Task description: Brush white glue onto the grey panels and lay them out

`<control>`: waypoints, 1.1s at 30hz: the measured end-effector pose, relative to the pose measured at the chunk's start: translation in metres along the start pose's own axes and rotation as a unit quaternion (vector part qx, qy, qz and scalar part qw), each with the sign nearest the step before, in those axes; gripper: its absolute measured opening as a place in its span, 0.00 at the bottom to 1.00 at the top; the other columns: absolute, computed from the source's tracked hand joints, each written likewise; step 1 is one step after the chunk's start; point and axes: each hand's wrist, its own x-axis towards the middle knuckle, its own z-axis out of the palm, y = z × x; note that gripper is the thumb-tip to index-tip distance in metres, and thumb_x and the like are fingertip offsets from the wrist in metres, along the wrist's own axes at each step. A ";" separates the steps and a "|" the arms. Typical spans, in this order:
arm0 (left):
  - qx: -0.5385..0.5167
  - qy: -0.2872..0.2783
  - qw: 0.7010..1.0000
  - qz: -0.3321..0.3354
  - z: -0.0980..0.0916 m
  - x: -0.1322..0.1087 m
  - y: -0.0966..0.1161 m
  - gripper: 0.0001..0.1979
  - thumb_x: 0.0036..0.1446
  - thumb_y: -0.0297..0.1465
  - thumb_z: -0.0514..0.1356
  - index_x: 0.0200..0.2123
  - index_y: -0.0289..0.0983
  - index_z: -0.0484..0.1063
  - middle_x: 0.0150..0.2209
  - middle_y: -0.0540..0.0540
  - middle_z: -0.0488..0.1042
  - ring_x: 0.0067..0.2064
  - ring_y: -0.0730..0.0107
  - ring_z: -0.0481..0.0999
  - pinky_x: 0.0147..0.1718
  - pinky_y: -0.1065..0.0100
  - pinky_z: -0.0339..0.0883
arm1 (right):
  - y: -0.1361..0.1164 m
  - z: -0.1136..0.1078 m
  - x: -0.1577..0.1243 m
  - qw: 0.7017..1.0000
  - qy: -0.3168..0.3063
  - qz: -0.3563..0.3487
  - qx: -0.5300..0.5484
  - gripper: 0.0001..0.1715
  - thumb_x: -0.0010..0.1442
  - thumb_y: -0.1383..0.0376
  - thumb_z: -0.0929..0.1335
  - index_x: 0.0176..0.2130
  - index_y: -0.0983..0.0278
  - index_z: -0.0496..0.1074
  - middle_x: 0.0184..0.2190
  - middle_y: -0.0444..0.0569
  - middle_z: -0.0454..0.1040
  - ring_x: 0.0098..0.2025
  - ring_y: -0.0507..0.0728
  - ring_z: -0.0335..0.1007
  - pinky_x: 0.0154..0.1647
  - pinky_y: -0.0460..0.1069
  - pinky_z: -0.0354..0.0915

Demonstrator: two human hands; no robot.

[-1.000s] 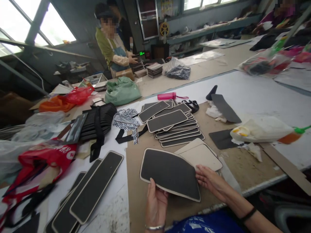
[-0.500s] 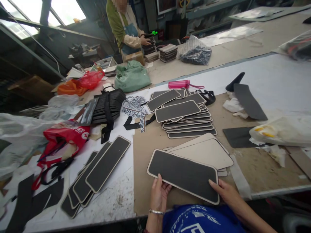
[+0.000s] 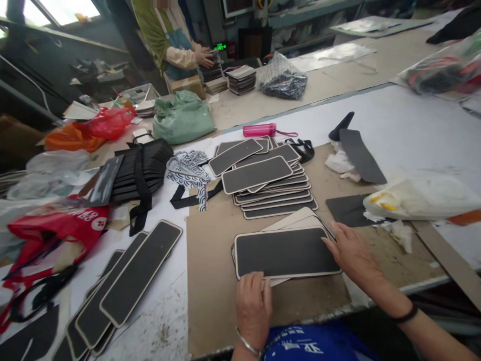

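Note:
A dark grey rectangular panel (image 3: 285, 252) with rounded corners and a pale border lies flat over a small pile in front of me. My left hand (image 3: 254, 301) is closed at its near left edge, fingers curled together. At the right end, my right hand (image 3: 351, 250) has its thumb over the panel's edge and its fingers along the side. A pale panel (image 3: 296, 218) sticks out from beneath, its plain face up. Just beyond is a taller stack of similar dark panels (image 3: 259, 174). More dark panels (image 3: 141, 273) lie overlapped to the left.
Left of the stack are a strapped black bundle (image 3: 141, 168), patterned fabric (image 3: 188, 168) and a red bag (image 3: 60, 230). A pink bottle (image 3: 259, 130) lies behind it. Scraps and a plastic bag (image 3: 424, 198) are on the right. Across the table, a person (image 3: 176, 47) handles a stack.
The dark panel has gone from tilted in my hands to flat and squared over the pile. My right hand has shifted up along its right end. The view has turned slightly right.

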 end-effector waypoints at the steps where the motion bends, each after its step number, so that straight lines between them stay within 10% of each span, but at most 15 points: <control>1: 0.037 0.008 0.998 0.053 0.006 0.010 0.006 0.12 0.59 0.31 0.50 0.43 0.36 0.70 0.41 0.41 0.75 0.45 0.61 0.73 0.44 0.57 0.68 | -0.007 0.003 0.002 0.999 0.025 -0.026 -0.008 0.29 0.62 0.57 0.58 0.52 0.77 0.63 0.49 0.69 0.66 0.52 0.69 0.61 0.49 0.60 0.62; 10: 0.138 -0.165 0.958 0.190 0.069 0.069 0.009 0.34 0.59 0.47 0.45 0.62 0.32 0.47 0.64 0.40 0.51 0.65 0.59 0.47 0.60 0.54 0.53 | -0.056 0.046 0.014 0.987 0.024 -0.155 0.018 0.29 0.64 0.61 0.56 0.58 0.76 0.57 0.60 0.66 0.55 0.64 0.66 0.43 0.60 0.62 0.49; 20: 0.198 -0.127 0.972 0.022 0.047 0.075 -0.021 0.35 0.58 0.44 0.49 0.62 0.30 0.46 0.64 0.38 0.50 0.65 0.56 0.46 0.60 0.52 0.53 | -0.064 0.038 0.019 0.991 -0.055 -0.094 0.076 0.33 0.63 0.54 0.54 0.60 0.72 0.56 0.61 0.62 0.54 0.64 0.64 0.42 0.62 0.62 0.44; 33: 0.182 -0.125 0.975 -0.018 0.043 0.077 -0.023 0.35 0.57 0.45 0.50 0.62 0.32 0.47 0.63 0.35 0.51 0.65 0.49 0.45 0.59 0.43 0.50 | -0.054 0.033 0.025 0.988 -0.067 -0.135 0.044 0.37 0.63 0.55 0.56 0.65 0.67 0.43 0.63 0.58 0.50 0.63 0.65 0.45 0.60 0.62 0.48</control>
